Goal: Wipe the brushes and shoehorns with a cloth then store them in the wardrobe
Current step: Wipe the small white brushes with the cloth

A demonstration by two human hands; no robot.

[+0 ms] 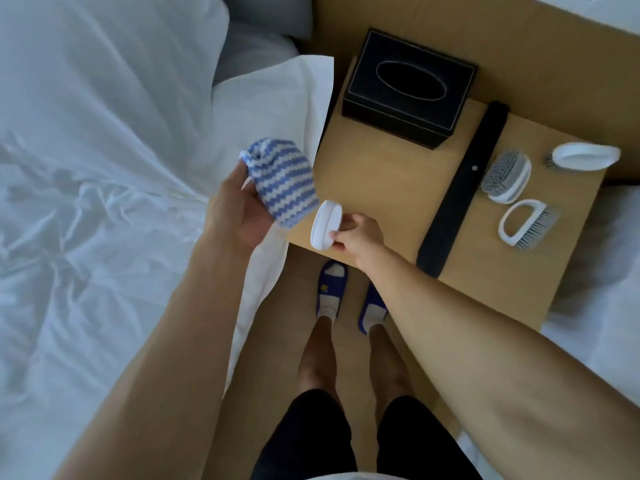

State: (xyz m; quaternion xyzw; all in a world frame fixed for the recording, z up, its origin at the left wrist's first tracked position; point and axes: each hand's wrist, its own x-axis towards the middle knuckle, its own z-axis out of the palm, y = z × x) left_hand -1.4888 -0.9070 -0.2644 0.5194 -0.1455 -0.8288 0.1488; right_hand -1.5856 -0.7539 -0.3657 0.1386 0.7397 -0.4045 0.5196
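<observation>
The left hand [239, 209] grips a bunched blue-and-white striped cloth [282, 183]; at its four o'clock, the right hand [356, 237] pinches a white plastic brush [325, 225] over the tan table [377, 181] edge. Best to press cloth along the brush's back, turning it gradually.

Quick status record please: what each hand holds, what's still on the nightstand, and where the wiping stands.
left hand: holds striped cloth
right hand: pinches white brush, beside cloth
nightstand: three brushes, black shoehorn, tissue box
stage: wiping held brush, nothing visibly stored
</observation>
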